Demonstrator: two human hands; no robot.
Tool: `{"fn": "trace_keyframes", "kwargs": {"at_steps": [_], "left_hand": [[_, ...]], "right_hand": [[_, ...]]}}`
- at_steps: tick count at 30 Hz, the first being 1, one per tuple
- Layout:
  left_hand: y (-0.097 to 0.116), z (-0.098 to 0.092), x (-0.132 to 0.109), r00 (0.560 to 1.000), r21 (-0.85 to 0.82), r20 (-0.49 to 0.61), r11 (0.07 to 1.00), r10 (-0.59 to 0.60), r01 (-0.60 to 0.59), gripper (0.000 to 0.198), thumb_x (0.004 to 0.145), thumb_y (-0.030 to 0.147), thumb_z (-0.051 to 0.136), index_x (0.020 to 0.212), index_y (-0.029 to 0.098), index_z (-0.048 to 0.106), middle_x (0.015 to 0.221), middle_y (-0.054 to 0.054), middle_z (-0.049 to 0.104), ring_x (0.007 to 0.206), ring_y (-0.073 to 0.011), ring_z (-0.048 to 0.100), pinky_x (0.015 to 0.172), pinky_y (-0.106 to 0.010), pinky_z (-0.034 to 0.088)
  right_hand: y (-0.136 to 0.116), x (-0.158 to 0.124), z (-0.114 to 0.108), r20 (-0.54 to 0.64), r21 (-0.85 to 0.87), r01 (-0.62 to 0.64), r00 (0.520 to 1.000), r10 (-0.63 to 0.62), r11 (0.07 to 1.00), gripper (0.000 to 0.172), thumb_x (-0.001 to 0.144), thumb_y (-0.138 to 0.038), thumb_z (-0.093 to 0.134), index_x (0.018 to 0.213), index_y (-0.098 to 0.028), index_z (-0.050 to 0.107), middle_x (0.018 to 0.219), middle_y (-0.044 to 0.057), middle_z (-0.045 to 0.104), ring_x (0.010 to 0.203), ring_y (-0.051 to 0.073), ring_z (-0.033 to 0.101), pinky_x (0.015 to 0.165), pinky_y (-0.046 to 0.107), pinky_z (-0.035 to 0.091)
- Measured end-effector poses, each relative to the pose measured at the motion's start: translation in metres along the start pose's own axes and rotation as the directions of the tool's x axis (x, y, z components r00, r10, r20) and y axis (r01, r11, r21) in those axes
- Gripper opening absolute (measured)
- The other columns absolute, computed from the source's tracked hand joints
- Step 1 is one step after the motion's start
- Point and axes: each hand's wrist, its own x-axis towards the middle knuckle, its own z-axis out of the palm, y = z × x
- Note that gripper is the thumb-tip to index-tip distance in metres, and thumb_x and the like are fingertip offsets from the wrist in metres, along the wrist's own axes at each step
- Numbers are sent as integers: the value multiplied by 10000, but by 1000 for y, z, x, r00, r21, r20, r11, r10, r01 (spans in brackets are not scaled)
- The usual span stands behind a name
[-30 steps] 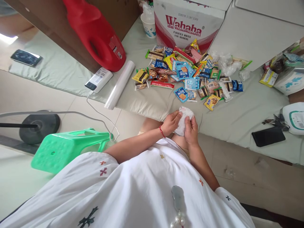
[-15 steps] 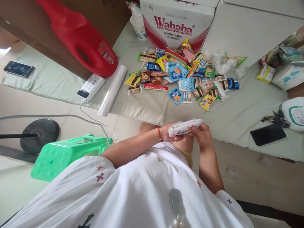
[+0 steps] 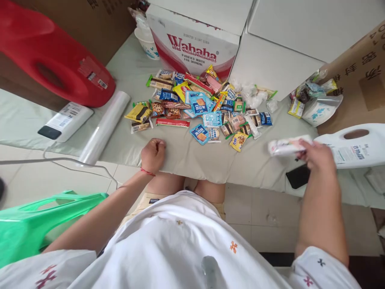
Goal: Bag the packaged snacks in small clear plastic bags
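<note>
My right hand [image 3: 320,154] grips one end of a white and pink packet [image 3: 288,145], slightly blurred, held above the right part of the cloth-covered surface. My left hand [image 3: 153,154] rests curled into a fist at the front edge of the cloth [image 3: 210,160], with nothing visible in it. Beyond both hands lies a spread of small wrapped snacks, among them a blue packet [image 3: 199,134], a long red bar [image 3: 173,123] and a yellow cookie packet [image 3: 239,140]. Under my right hand's side is a black phone [image 3: 297,176].
A Wahaha box [image 3: 195,50] stands behind the snacks. Leftward are a red jug [image 3: 69,64], a clear roll [image 3: 105,128] and a white device [image 3: 66,120]. A white detergent bottle [image 3: 361,146] and a paper cup [image 3: 321,112] are right. A green stool [image 3: 33,224] is low left.
My hands have parted. My right hand has carried the white packet to the right, while my left has let go, moved left and closed on the cloth. The view has shifted.
</note>
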Motion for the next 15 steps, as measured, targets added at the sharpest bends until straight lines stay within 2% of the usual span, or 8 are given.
{"fn": "trace_keyframes", "kwargs": {"at_steps": [1,3,4,5,7,9,11,15], "left_hand": [[0,3,0,999,69,-8,996,50,-50,272,952,369,446,929,195,654,941,-87,720,892,-236,656,807,-348,483],[1,8,-2,987,159,9,974,161,-161,297,957,367,426,928,193,665,1020,-116,722,961,-261,660,811,-360,474],[1,10,-4,979,179,22,963,203,-203,309,962,369,417,924,192,668,1034,-125,720,970,-268,661,806,-363,472],[1,11,-6,974,187,29,956,227,-228,316,967,369,411,920,193,670,1030,-129,718,966,-271,662,801,-365,472],[-1,11,-8,972,177,17,956,236,-235,317,970,366,410,916,193,670,1002,-127,712,943,-270,663,800,-368,479],[-4,11,-9,973,154,-3,962,231,-228,306,969,365,419,916,196,669,973,-119,703,924,-265,663,806,-368,491],[-8,10,-8,971,121,-28,965,239,-234,295,972,356,422,926,199,667,959,-110,694,922,-256,663,825,-366,504],[-15,9,-8,961,22,-104,967,255,-254,219,928,236,411,923,204,628,913,-84,675,857,-220,655,830,-354,523]], "right_hand": [[-22,23,2,-60,42,40,997,-37,998,167,842,-274,794,873,-224,638,800,32,683,535,117,549,529,310,541],[-63,63,6,-84,168,75,995,-61,983,138,985,-385,653,912,-285,592,904,40,703,668,137,639,635,322,596],[-78,77,10,-72,196,33,997,-19,980,261,1035,-500,552,881,-290,572,885,53,693,726,150,676,649,321,602],[-88,86,15,-56,196,-14,998,25,980,352,1052,-564,485,843,-288,550,849,62,681,756,163,693,642,320,600],[-91,88,31,-12,169,-59,998,62,984,427,1070,-563,437,774,-267,522,767,65,659,735,165,695,594,292,575],[-72,72,53,76,148,-16,997,5,989,363,1071,-407,505,751,-240,548,732,55,668,676,132,669,558,239,546],[-39,44,76,214,137,24,975,-54,990,254,1023,-269,584,777,-215,621,734,44,689,649,104,653,544,190,543],[24,-9,104,411,44,-10,912,-9,999,114,887,-233,754,810,-177,691,714,46,717,583,110,653,482,184,548]]}}
